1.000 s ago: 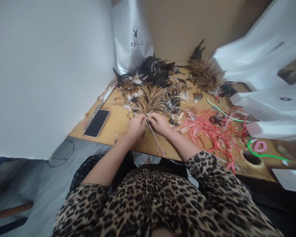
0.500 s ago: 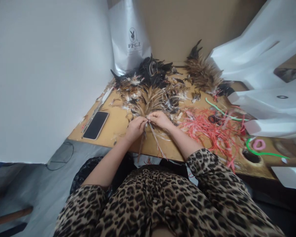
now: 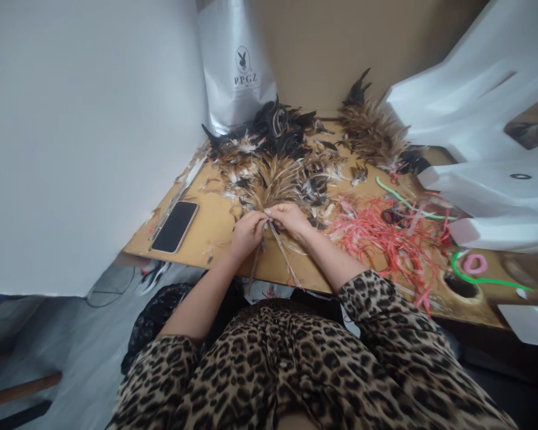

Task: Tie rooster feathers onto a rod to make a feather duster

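Both bare forearms (image 3: 206, 294) angle in over the yellowish wooden counter (image 3: 215, 221); left hand (image 3: 247, 230) and right hand (image 3: 292, 218) meet, fingertips pinching thin pale strands (image 3: 283, 249) at the near end of fanned golden-brown feathers (image 3: 275, 179), black feathers (image 3: 287, 128) behind.

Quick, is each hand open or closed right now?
Left hand: closed on the brown feathers at their base.
Right hand: closed beside it; what it pinches is hidden.
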Demonstrator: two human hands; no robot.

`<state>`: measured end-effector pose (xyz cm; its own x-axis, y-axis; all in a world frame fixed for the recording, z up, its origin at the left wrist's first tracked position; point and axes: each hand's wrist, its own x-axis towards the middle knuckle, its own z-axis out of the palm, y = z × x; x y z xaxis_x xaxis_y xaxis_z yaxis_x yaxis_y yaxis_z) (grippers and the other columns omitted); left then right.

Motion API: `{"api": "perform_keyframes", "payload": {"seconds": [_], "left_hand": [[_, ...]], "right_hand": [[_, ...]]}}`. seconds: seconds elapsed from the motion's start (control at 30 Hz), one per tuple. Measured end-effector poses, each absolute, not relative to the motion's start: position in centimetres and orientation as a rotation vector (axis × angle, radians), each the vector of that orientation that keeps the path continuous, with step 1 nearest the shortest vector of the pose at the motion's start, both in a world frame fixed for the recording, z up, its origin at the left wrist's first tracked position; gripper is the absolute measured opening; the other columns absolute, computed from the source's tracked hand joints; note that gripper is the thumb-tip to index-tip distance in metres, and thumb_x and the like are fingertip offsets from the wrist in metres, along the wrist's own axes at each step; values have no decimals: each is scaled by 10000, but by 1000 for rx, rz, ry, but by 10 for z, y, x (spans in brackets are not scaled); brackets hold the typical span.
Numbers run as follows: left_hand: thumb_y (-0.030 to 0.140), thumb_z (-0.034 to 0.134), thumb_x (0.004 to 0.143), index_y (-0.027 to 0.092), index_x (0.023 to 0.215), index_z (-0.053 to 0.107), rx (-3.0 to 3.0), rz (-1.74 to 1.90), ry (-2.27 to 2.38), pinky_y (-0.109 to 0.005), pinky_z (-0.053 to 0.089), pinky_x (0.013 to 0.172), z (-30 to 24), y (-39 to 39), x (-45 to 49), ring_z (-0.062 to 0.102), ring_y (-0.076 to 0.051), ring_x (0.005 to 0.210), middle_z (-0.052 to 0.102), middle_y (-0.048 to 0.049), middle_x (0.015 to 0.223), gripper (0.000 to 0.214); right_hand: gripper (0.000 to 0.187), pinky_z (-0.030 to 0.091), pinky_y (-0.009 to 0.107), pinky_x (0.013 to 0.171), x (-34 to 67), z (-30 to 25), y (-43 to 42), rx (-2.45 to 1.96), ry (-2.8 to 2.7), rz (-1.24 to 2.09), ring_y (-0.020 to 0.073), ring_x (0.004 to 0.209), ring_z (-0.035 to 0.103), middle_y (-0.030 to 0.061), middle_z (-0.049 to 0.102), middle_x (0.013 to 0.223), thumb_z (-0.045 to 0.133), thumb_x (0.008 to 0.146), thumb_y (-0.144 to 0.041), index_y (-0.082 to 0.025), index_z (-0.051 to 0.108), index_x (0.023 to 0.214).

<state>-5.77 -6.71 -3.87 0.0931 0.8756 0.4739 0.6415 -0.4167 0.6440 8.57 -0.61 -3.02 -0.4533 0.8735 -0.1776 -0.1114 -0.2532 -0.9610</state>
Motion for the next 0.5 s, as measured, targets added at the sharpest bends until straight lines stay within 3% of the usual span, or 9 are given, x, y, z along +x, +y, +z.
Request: {"api": "perform_keyframes", "payload": {"seconds": [0.2, 0.5], "left_hand": [[208, 514, 869, 162, 848, 632, 2170, 1487, 1448, -271, 486, 754, -45, -64, -60, 617, -145, 796, 669, -63, 815, 129], [225, 528, 867, 170, 869, 652, 2205, 1480, 1485, -273, 502, 761, -48, -64, -60, 642, -145, 796, 692, -61, 821, 136]], "right_hand": [[376, 239, 168, 386, 89, -36, -3, -837, -1124, 2013, 42, 458, 419, 19, 632, 621, 825, 492, -381, -116, 687, 719], [331, 135, 168, 364, 89, -32, -8, -962, -1194, 1923, 16, 391, 303, -33, 567, 526, 781, 512, -348, -118, 663, 719]]}}
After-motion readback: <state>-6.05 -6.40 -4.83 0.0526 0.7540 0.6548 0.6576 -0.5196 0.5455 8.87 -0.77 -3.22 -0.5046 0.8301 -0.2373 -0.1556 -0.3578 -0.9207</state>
